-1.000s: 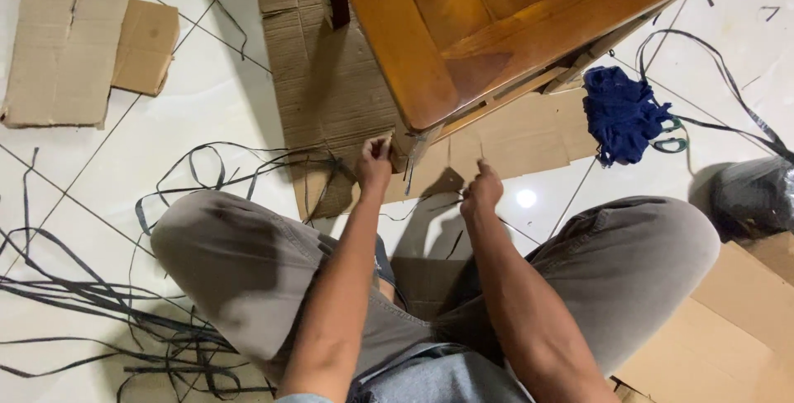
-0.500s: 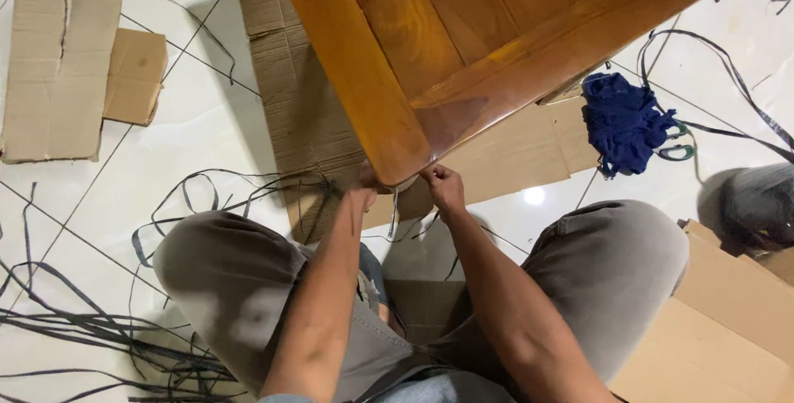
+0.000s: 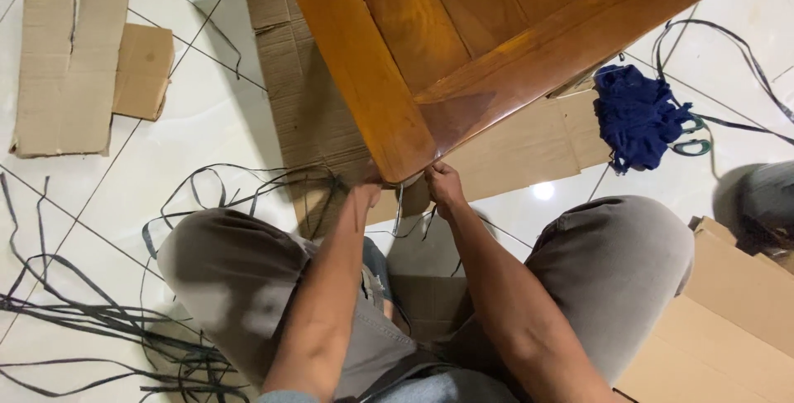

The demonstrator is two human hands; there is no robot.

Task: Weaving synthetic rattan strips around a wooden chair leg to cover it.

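White floor tiles (image 3: 207, 134) carry flattened brown cardboard sheets (image 3: 70, 59) at upper left. Over them, a glossy wooden furniture panel (image 3: 463, 47) runs its long axis from upper right to a rounded corner pointing at the seated person. Left hand (image 3: 364, 192) and right hand (image 3: 442, 184) meet under that corner, fingers pinching thin black straps (image 3: 399, 208); loose straps crowd the floor at left.

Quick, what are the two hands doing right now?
Left hand: under the wooden furniture corner; grip cannot be told.
Right hand: closed, pinching a dark strap at that corner.
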